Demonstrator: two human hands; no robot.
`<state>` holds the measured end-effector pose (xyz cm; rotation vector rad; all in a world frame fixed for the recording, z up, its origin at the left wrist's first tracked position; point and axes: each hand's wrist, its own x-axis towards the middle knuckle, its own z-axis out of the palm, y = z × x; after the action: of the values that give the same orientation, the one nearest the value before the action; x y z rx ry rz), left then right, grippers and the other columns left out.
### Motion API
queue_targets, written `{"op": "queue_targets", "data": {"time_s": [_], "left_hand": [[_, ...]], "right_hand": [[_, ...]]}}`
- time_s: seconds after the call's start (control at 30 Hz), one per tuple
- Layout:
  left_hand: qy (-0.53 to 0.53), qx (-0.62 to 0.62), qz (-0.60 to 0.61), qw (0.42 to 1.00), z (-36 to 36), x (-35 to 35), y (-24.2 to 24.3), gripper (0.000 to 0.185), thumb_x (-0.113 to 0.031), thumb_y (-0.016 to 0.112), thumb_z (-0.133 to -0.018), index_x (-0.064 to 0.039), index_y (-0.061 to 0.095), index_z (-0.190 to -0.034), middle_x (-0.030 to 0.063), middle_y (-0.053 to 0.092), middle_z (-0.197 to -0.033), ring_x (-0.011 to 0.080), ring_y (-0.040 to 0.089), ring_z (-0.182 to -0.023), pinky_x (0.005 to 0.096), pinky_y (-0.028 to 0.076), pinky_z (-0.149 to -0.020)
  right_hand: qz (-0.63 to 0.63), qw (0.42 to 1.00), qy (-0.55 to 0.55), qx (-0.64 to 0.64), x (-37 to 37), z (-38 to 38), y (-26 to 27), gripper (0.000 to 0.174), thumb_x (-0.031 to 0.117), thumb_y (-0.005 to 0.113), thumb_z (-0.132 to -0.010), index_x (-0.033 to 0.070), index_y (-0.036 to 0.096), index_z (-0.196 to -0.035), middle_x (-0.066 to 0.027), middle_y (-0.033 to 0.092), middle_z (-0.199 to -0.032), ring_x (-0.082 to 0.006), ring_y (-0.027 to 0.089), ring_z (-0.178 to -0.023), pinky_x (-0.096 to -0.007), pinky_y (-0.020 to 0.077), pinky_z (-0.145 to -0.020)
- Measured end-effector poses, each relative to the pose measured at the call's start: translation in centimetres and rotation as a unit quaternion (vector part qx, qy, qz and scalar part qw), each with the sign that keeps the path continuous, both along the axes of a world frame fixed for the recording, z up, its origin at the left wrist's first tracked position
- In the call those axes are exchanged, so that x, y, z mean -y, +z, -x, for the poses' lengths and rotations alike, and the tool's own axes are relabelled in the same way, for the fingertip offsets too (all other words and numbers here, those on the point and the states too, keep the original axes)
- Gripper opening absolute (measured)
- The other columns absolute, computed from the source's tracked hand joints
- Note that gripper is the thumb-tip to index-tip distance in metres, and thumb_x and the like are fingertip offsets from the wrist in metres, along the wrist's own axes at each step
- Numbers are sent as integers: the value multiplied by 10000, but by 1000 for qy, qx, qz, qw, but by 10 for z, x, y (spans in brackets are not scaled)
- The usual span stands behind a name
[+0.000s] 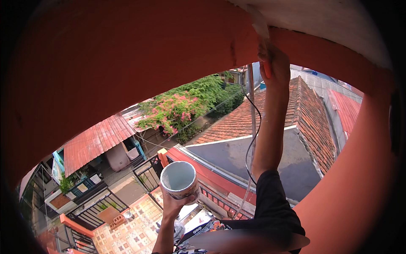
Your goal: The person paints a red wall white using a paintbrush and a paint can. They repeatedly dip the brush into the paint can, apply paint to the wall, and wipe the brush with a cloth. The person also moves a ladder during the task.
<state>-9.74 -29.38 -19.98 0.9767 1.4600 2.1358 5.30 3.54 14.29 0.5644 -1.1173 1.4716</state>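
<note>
My left hand [173,202] grips a cylindrical can [187,191] from below and the side, its top uncovered and tilted towards me. The can's inner wall is coated pale grey-white, and dried smears mark its rim. Overhead, my right hand [276,62] is closed around the orange handle [267,69] of a flat hand tool. Its pale, blurred head [260,27] reaches the edge where the red-orange beam [142,47] meets the whitish ceiling [323,19]. Whether the head is bristle or blade I cannot tell.
A salmon-coloured column [345,171] rises at the right. A thin pole [252,111] and a dark cable [257,127] run beside my right arm. Far below lies a patterned tile floor [139,228], with black railings [98,206], hollow bricks [117,221] and a small bucket [128,215].
</note>
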Motion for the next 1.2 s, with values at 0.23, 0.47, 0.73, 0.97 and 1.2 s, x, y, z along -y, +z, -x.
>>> {"op": "queue_targets", "data": {"time_s": [0.23, 0.47, 0.73, 0.97, 1.2], "left_hand": [[11, -1, 8, 1000, 1, 1, -3, 1150, -121, 988, -541, -69, 263, -1433, 138, 506, -1346, 277, 538, -1275, 425, 469, -1087], [40, -15, 13, 999, 6, -3, -10, 1199, -2, 931, -500, -80, 294, -1512, 106, 509, -1391, 253, 536, -1296, 416, 475, -1095], [29, -7, 25, 999, 6, -8, -9, 1189, -93, 958, -513, -67, 248, -1467, 144, 494, -1358, 298, 532, -1278, 433, 455, -1099], [8, 1, 19, 1000, 2, -13, -5, 1195, -77, 956, -507, -70, 246, -1468, 142, 490, -1361, 295, 528, -1283, 433, 461, -1098], [7, -1, 24, 1000, -2, -9, -1, 1200, -89, 968, -504, -74, 253, -1467, 137, 488, -1361, 287, 527, -1284, 430, 463, -1094]], "right_hand": [[-7, 999, -32, 8, 60, 23, 19, 141, 35, 539, -988, -51, 612, -1072, -95, 630, -872, -92, 550, -619, -202, 434, -477], [-88, 967, -238, -20, 103, 7, -7, 218, 9, 552, -994, -26, 575, -1207, -103, 659, -808, -80, 554, -569, -235, 405, -434], [-133, 876, -460, -55, 23, -30, 2, 366, -7, 593, -969, 16, 541, -1331, -22, 664, -786, -60, 579, -658, -218, 458, -581], [-73, 844, -531, -8, -45, -53, 14, 407, 54, 599, -983, 41, 520, -1381, -59, 684, -800, -62, 567, -615, -237, 440, -510], [5, 851, -525, 30, -67, -65, 4, 433, 83, 634, -974, 24, 521, -1388, -61, 674, -749, -74, 557, -567, -255, 416, -468]]}}
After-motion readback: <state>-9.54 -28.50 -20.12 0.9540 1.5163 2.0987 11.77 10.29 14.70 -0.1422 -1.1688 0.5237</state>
